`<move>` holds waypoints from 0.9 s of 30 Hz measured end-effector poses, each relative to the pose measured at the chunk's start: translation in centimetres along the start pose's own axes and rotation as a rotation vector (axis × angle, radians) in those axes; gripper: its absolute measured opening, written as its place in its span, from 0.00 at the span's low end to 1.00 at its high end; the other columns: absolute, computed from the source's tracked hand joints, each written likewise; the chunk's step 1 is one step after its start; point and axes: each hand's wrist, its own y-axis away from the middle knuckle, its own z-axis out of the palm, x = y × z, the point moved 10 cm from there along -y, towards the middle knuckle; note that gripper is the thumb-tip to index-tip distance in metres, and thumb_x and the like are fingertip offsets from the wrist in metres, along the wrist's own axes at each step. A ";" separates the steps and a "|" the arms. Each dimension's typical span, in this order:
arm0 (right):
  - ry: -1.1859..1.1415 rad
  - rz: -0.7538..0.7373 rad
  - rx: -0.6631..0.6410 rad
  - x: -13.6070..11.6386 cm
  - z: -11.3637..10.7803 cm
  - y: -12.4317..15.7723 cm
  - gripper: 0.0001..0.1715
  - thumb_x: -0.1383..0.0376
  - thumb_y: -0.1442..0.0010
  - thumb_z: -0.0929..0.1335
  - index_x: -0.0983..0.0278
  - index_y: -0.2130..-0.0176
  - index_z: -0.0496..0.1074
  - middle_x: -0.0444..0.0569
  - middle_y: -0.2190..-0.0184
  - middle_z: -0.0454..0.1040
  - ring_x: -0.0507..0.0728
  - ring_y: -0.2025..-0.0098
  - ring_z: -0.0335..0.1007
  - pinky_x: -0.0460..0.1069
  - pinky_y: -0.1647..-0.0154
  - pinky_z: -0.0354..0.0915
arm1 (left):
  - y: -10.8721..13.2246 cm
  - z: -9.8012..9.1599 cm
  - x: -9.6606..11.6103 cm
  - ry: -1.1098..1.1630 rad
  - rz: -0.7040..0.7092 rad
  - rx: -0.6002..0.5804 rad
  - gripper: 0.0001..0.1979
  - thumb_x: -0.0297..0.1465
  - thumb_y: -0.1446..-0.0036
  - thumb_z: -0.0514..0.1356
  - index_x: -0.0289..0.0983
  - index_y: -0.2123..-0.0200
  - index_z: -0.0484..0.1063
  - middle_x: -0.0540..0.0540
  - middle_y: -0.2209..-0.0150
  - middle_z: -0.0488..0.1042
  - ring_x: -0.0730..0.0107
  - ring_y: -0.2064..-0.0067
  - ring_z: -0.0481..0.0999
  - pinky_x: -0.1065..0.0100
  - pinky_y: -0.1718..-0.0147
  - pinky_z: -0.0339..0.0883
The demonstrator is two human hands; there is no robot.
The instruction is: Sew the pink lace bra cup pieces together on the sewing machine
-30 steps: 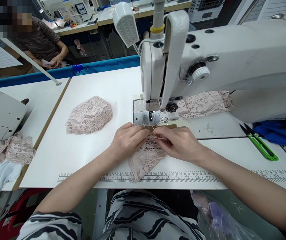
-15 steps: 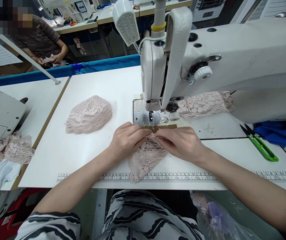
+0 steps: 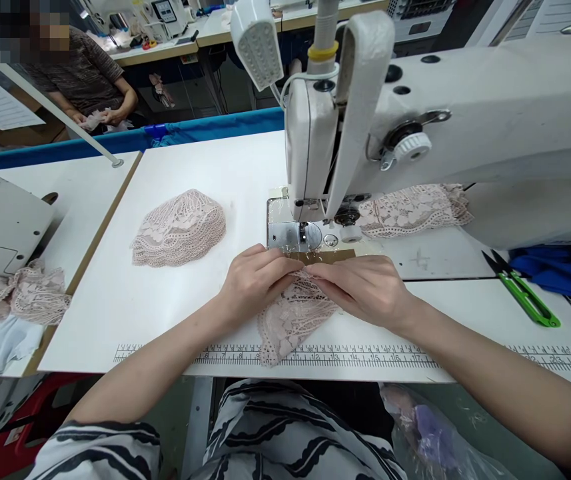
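Note:
A pale pink piece of lace fabric [image 3: 292, 320] hangs toward me from between my hands, its lower tip lying over the printed ruler. My left hand [image 3: 258, 280] pinches its top edge from the left. From the right, my right hand [image 3: 360, 287] pinches the same edge, and the fingertips of both hands nearly meet. Just beyond them is the metal needle plate [image 3: 280, 233] of a white sewing machine [image 3: 310, 147], with the presser foot above it. The fingers hide the held edge itself.
Stacked lace pieces [image 3: 180, 230] lie at left on the white table [image 3: 165, 307]. More lace [image 3: 415, 210] sits behind the needle area. Green-handled scissors [image 3: 528, 293] and blue cloth [image 3: 550, 270] are at right. Across the blue edging, a person [image 3: 90, 80] handles fabric.
My fingertips have drawn slightly closer together on the lace edge. The whole view has shifted a little; the lace piece stays in about the same place.

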 end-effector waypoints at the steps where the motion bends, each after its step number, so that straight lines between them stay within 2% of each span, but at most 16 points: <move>1: 0.005 0.001 -0.001 0.0 0.0 0.0 0.09 0.73 0.32 0.68 0.64 0.51 0.70 0.39 0.73 0.79 0.48 0.75 0.74 0.45 0.75 0.69 | 0.0 0.0 0.0 -0.003 0.004 0.003 0.04 0.23 0.35 0.60 0.35 0.59 0.71 0.50 0.69 0.78 0.76 0.72 0.73 0.71 0.71 0.66; 11: 0.072 -0.024 -0.006 -0.2 -0.1 0.0 0.07 0.72 0.32 0.68 0.61 0.55 0.72 0.37 0.77 0.76 0.47 0.78 0.70 0.45 0.79 0.64 | -0.1 -0.1 0.3 -0.007 0.024 0.011 0.03 0.23 0.36 0.61 0.35 0.60 0.71 0.51 0.70 0.78 0.76 0.73 0.74 0.71 0.72 0.66; 17: 0.143 -0.156 0.048 -1.5 -0.8 0.3 0.12 0.75 0.36 0.70 0.61 0.55 0.73 0.37 0.78 0.74 0.48 0.80 0.65 0.45 0.79 0.63 | 0.1 0.3 -0.3 0.030 -0.035 -0.008 0.03 0.24 0.36 0.61 0.36 0.61 0.71 0.51 0.70 0.78 0.75 0.72 0.73 0.71 0.72 0.67; 20: 0.067 -0.138 0.017 -1.5 -1.2 -0.1 0.10 0.74 0.36 0.70 0.61 0.57 0.75 0.38 0.78 0.75 0.49 0.80 0.66 0.46 0.79 0.62 | 0.0 0.3 -0.6 0.086 -0.109 -0.036 0.03 0.25 0.36 0.61 0.36 0.63 0.73 0.51 0.71 0.78 0.75 0.73 0.73 0.70 0.71 0.66; 21: -0.019 -0.092 -0.014 -1.2 -1.4 -0.4 0.08 0.73 0.35 0.69 0.60 0.58 0.75 0.38 0.77 0.75 0.49 0.80 0.67 0.46 0.80 0.61 | -0.1 0.5 -0.9 0.158 -0.170 -0.080 0.03 0.25 0.36 0.61 0.36 0.65 0.74 0.52 0.72 0.78 0.75 0.73 0.74 0.70 0.71 0.66; 23: -0.302 0.071 -0.124 -0.1 -1.6 -1.1 0.05 0.70 0.33 0.69 0.60 0.60 0.75 0.39 0.76 0.76 0.48 0.79 0.67 0.45 0.80 0.61 | 0.1 1.9 -1.1 0.446 -0.331 -0.275 0.04 0.28 0.37 0.64 0.37 0.67 0.76 0.51 0.72 0.79 0.75 0.72 0.75 0.71 0.72 0.67; 25: -0.637 0.281 -0.309 0.6 -0.9 -1.3 0.06 0.65 0.32 0.69 0.60 0.63 0.76 0.39 0.76 0.76 0.47 0.80 0.66 0.43 0.80 0.61 | 1.1 3.8 0.4 0.834 -0.488 -0.541 0.04 0.30 0.40 0.67 0.37 0.68 0.77 0.51 0.72 0.79 0.75 0.72 0.76 0.72 0.74 0.68; 27: -0.839 0.446 -0.481 0.6 -0.3 -0.9 0.09 0.61 0.33 0.70 0.60 0.66 0.77 0.37 0.80 0.72 0.47 0.82 0.63 0.43 0.83 0.59 | 1.7 4.4 2.2 1.097 -0.578 -0.706 0.03 0.29 0.42 0.68 0.38 0.68 0.77 0.51 0.72 0.79 0.74 0.72 0.76 0.71 0.74 0.69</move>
